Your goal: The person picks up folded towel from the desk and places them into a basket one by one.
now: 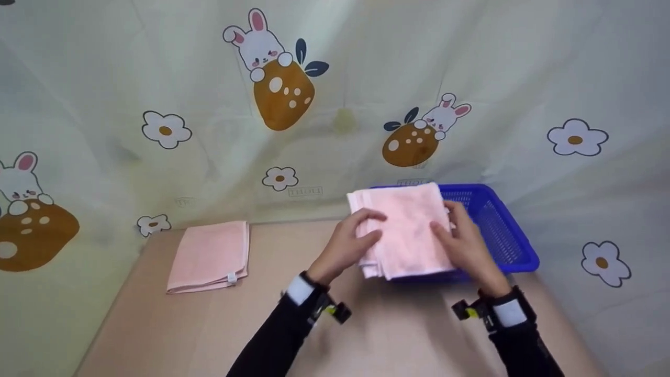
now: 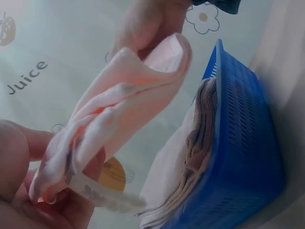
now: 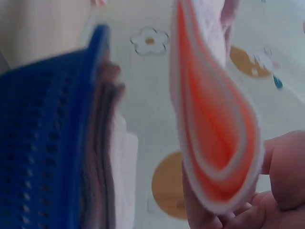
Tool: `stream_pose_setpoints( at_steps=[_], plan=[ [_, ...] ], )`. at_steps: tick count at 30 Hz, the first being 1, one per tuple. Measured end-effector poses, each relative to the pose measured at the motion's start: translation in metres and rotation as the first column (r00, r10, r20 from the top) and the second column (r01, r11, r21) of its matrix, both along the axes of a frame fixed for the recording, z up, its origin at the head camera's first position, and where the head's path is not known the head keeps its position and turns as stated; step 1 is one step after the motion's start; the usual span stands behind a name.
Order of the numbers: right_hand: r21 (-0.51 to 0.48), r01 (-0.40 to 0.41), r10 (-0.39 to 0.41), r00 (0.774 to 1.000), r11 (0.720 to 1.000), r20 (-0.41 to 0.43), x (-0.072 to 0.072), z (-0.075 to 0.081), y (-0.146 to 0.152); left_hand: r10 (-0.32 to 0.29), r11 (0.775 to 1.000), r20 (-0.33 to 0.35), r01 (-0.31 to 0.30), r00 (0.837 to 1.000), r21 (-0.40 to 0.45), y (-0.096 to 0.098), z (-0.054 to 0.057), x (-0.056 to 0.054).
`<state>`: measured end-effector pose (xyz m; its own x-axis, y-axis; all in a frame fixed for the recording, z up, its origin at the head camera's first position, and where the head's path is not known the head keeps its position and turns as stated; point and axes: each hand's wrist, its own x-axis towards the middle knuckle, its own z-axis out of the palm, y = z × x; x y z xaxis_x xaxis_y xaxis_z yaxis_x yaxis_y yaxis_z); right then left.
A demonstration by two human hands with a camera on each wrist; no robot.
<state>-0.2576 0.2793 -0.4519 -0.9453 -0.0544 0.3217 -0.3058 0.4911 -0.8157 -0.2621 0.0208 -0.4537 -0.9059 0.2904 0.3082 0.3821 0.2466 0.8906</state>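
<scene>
A folded pink towel with pale edges is held up over the blue basket by both hands. My left hand pinches its left side, thumb on top and fingers beneath. On the opposite side, my right hand grips the towel with the thumb on its upper face. The left wrist view shows the folded layers sagging between the hands, with a white tag hanging by the left fingers. Inside the basket lies a stack of folded cloths, mostly hidden from the head view by the held towel.
Another folded pink towel with a small white tag lies at the left of the table. The basket stands at the back right, near a curtain printed with rabbits and flowers that hangs behind the table.
</scene>
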Motion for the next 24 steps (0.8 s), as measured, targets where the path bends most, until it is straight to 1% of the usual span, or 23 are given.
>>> stream_pose_setpoints(
  at_steps=[2,4,7,10,11,14,18,21,24],
  plan=[
    [-0.038,0.007,-0.006,1.0,0.999,0.013,-0.007,0.003,0.012,-0.011,1.0,-0.005,0.011,1.0,-0.011,0.013,0.001,-0.012],
    [-0.054,0.019,-0.019,1.0,0.998,0.008,-0.014,0.004,0.021,-0.007,1.0,-0.006,0.007,1.0,-0.027,0.023,-0.001,-0.022],
    [-0.002,0.061,-0.061,0.997,0.998,-0.038,-0.029,-0.001,0.032,0.014,0.999,0.005,-0.014,1.0,-0.048,0.036,-0.009,-0.035],
    [0.078,0.13,-0.122,0.987,0.988,-0.107,-0.042,-0.011,0.038,0.036,0.997,-0.012,-0.037,0.999,-0.072,0.046,-0.021,-0.044],
    [0.106,0.154,-0.141,0.982,0.982,-0.127,-0.046,-0.015,0.038,0.044,0.995,-0.027,-0.046,0.999,-0.091,0.048,-0.025,-0.046],
    [0.167,0.207,-0.18,0.97,0.964,-0.165,-0.054,-0.029,0.04,0.078,0.983,-0.073,-0.088,0.994,-0.159,0.055,-0.039,-0.051],
    [0.192,0.231,-0.192,0.96,0.954,-0.203,-0.057,-0.046,0.039,0.135,0.958,-0.144,-0.166,0.98,-0.233,0.06,-0.053,-0.053],
    [0.196,0.252,-0.202,0.949,0.948,-0.243,-0.057,-0.054,0.037,0.167,0.939,-0.215,-0.222,0.962,-0.263,0.062,-0.06,-0.054],
    [0.234,0.286,-0.222,0.939,0.929,-0.262,-0.058,-0.059,0.036,0.197,0.916,-0.267,-0.274,0.943,-0.292,0.063,-0.064,-0.054]
  ],
)
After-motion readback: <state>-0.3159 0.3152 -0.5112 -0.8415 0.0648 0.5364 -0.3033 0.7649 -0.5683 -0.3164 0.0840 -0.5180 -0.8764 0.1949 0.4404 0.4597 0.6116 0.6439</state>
